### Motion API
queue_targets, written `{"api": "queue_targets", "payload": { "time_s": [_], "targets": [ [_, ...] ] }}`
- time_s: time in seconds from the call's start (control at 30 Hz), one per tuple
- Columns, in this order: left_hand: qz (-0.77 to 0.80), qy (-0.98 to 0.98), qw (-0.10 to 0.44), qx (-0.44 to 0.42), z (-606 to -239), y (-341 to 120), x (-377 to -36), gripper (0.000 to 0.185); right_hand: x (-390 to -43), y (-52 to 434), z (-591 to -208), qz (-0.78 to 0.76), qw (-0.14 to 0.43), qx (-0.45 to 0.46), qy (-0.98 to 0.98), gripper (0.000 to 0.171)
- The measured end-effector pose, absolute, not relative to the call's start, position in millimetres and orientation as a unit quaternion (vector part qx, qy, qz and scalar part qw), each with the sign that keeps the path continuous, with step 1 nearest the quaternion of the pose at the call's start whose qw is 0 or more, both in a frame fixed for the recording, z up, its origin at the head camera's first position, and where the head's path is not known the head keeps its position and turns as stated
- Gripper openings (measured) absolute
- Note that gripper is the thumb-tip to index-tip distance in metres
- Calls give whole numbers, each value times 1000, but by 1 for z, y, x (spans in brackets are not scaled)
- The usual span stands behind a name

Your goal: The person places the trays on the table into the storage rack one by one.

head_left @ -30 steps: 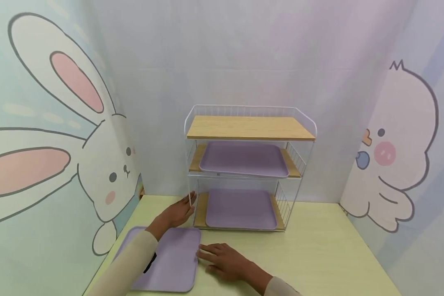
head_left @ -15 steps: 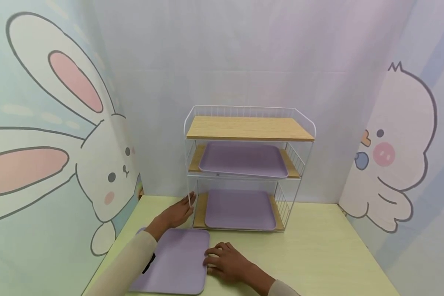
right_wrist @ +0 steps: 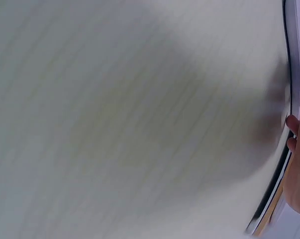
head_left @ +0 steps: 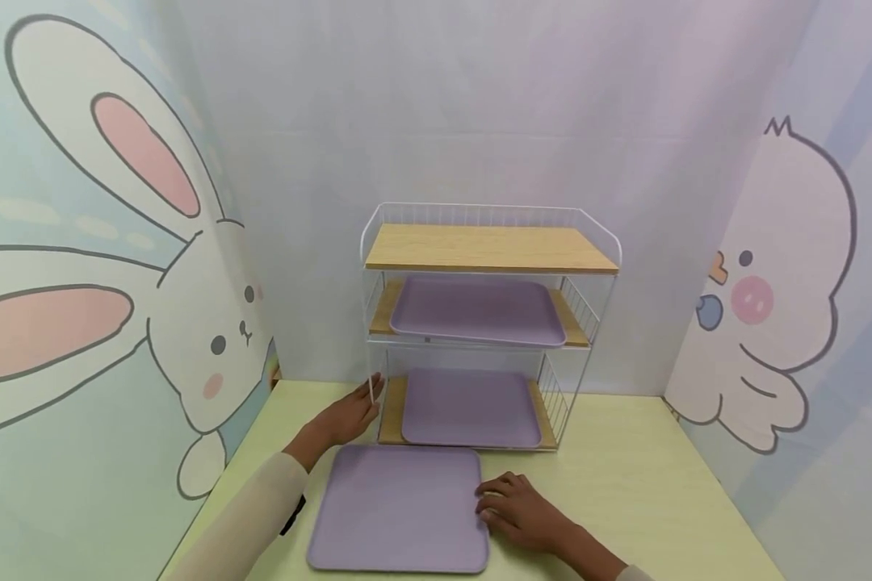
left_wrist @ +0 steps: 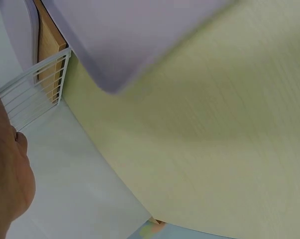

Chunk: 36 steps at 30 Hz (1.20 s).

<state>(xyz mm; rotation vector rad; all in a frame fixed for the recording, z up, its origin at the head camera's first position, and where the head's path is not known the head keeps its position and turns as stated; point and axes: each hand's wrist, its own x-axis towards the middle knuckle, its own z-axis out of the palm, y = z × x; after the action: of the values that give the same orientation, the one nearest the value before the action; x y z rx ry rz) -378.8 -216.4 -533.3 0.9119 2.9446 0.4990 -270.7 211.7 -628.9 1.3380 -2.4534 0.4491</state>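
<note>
A light purple tray (head_left: 400, 508) lies at the front of the table, before a white wire rack (head_left: 584, 379). My right hand (head_left: 526, 516) grips the tray's right rim; in the right wrist view, fingertips (right_wrist: 292, 124) sit at the underside of its edge. At the rack's lower left front post is my left hand (head_left: 347, 415), thumb in front of the post and fingers behind it. Only part of that hand (left_wrist: 8, 174) shows in the left wrist view, beside the rack's side wires (left_wrist: 35, 89). Two more purple trays rest on the rack, one on the middle shelf (head_left: 480, 311), one on the bottom shelf (head_left: 472, 407).
The rack's top is a wooden board (head_left: 490, 248) with a low wire rail around it. Pale yellow tabletop (head_left: 639, 476) extends to the right of the rack. Cloth walls with a printed rabbit (head_left: 211, 323) and a chick (head_left: 777, 298) enclose the table.
My right hand has moved right, and the front tray has slid right with it from under the left forearm to before the rack. The left hand stays at the rack's post.
</note>
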Motion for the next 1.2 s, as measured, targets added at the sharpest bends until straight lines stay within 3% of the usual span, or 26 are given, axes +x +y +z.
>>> {"api": "queue_targets", "payload": {
  "time_s": [0.3, 0.57, 0.73, 0.87, 1.0, 1.2],
  "targets": [
    [185, 942, 10, 279, -536, -214, -379, 65, -261, 275, -636, 172, 208, 389, -881, 14],
    [315, 914, -42, 253, -562, -202, -378, 60, -257, 277, -653, 263, 288, 296, -872, 23],
    [384, 887, -92, 238, -573, -194, -376, 61, -250, 254, -661, 302, 240, 143, -912, 57],
    [404, 881, -97, 228, -576, -191, -375, 64, -247, 239, -667, 307, 202, 70, -927, 78],
    [405, 881, -94, 225, -579, -190, -375, 64, -245, 230, -668, 287, 211, 51, -933, 75],
    [404, 884, -95, 217, -581, -191, -376, 66, -240, 224, -660, 266, 178, 24, -947, 61]
  ]
}}
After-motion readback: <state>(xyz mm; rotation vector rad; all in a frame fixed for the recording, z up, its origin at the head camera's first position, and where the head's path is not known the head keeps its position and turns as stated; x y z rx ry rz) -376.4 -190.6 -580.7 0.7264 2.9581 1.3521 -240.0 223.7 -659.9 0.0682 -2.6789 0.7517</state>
